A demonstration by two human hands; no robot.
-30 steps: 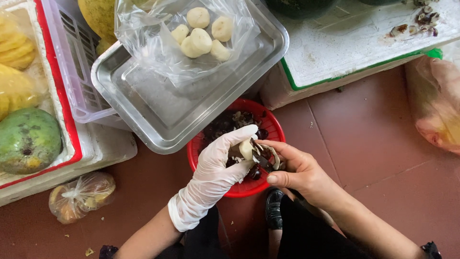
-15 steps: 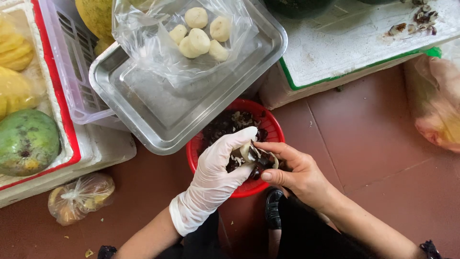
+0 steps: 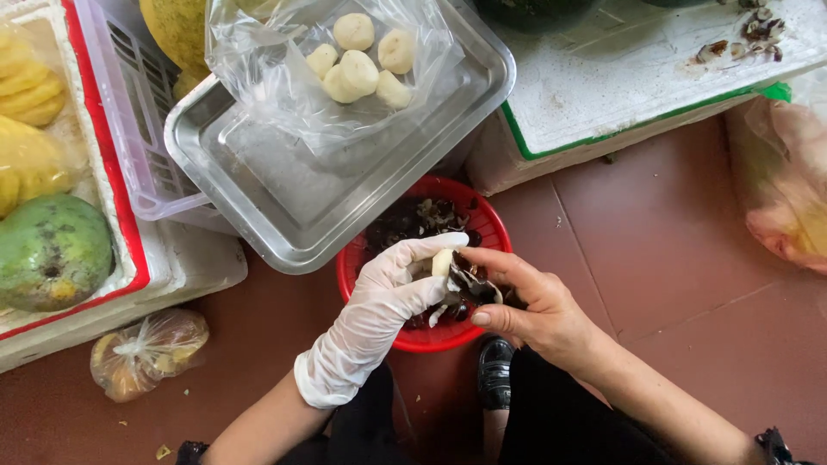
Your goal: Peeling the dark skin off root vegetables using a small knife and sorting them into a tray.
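- Left hand [image 3: 379, 314], in a white glove, is pinching a small pale, part-peeled fruit [image 3: 442, 262] between thumb and fingers, directly over the red basket [image 3: 431, 336].
- Right hand [image 3: 538, 306], bare, is closing its fingers against the fruit's dark skin [image 3: 469, 284]; whether a blade is in there, cannot tell.
- Since a second ago: more pale flesh is showing, and the skin is hanging looser at the fruit's 5 o'clock. Both hands are staying over the basket.
- My reading: peeling is moving along, this piece is nearly bare.
- At the basket's 12 o'clock, a steel tray [image 3: 284, 232] is carrying a clear bag of peeled pieces [image 3: 357, 56].
- At 9 o'clock, a white foam box [image 3: 181, 267] with a green mango [image 3: 52, 250].
- Floor [image 3: 672, 258] is red-brown tile; white board [image 3: 620, 77] at 2 o'clock.
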